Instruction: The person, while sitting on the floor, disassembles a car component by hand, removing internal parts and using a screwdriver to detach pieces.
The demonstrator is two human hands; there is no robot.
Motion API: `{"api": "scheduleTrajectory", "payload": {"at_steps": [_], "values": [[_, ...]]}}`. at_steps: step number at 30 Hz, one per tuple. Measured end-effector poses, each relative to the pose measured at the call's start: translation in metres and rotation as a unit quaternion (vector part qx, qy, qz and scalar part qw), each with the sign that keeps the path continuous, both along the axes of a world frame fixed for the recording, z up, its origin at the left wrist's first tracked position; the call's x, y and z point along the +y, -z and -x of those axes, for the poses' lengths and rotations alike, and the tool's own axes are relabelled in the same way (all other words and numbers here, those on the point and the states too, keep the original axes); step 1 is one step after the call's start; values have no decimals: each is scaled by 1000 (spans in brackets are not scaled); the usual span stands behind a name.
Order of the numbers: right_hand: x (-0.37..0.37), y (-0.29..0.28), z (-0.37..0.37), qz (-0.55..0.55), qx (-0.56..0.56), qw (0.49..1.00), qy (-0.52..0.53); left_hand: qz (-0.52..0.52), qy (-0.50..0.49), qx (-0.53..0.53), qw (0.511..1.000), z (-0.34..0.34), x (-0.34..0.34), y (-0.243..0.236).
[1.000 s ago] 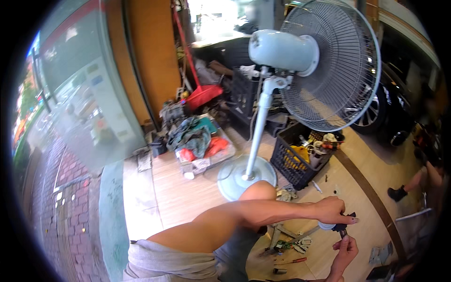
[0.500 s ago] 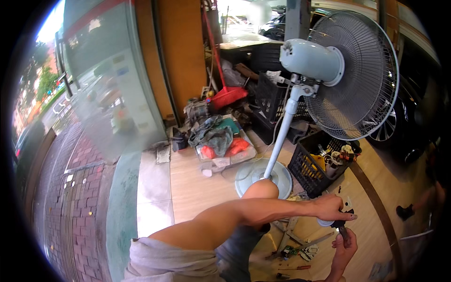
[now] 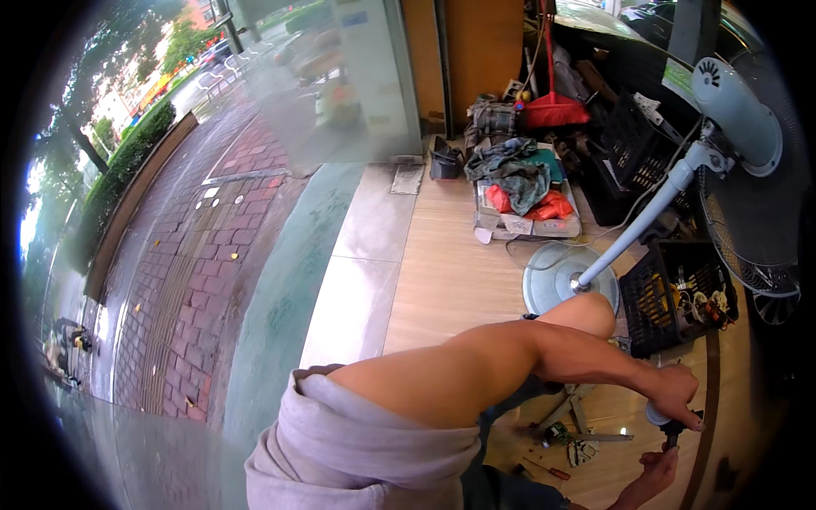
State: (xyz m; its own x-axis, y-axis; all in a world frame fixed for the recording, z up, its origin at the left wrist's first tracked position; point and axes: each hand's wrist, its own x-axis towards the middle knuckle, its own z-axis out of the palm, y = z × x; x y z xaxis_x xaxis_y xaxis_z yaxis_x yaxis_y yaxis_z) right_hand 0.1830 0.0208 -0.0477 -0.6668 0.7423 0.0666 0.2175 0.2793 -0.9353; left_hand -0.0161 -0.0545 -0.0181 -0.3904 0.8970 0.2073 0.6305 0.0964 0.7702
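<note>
My left arm reaches across from the lower middle to the lower right. My left hand [image 3: 677, 393] grips a small white and black part [image 3: 657, 416] from above. Just below it, my right hand [image 3: 653, 473] comes up from the bottom edge and holds a short dark tool [image 3: 672, 433] against the underside of that part. Both hands hover over a light wooden floor [image 3: 442, 280]. A grey rolled-up sleeve [image 3: 365, 450] covers my left shoulder.
A pale blue pedestal fan [image 3: 736, 104] stands at the right on its round base [image 3: 552, 285]. A black crate [image 3: 671, 293] of parts sits beside it. On the floor under my hands lie a red-handled screwdriver [image 3: 544, 468] and metal brackets [image 3: 595, 437]. A box of rags [image 3: 525, 191] and a red broom [image 3: 552, 109] are farther back.
The view has swung left and down, so the fan slid to the right edge and wet brick pavement fills the left. My hands stay together on the part.
</note>
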Motion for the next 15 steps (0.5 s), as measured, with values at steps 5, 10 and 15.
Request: {"api": "scheduleTrajectory", "payload": {"at_steps": [5, 10, 15], "values": [[12, 13, 2, 41, 135, 989, 45, -12, 18, -7, 1000, -3, 14, 2], [8, 13, 9, 48, 181, 982, 32, 9, 20, 6, 1000, -4, 22, 3], [-5, 5, 10, -51, 181, 982, 31, -14, 19, -28, 999, -10, 30, 2]]}}
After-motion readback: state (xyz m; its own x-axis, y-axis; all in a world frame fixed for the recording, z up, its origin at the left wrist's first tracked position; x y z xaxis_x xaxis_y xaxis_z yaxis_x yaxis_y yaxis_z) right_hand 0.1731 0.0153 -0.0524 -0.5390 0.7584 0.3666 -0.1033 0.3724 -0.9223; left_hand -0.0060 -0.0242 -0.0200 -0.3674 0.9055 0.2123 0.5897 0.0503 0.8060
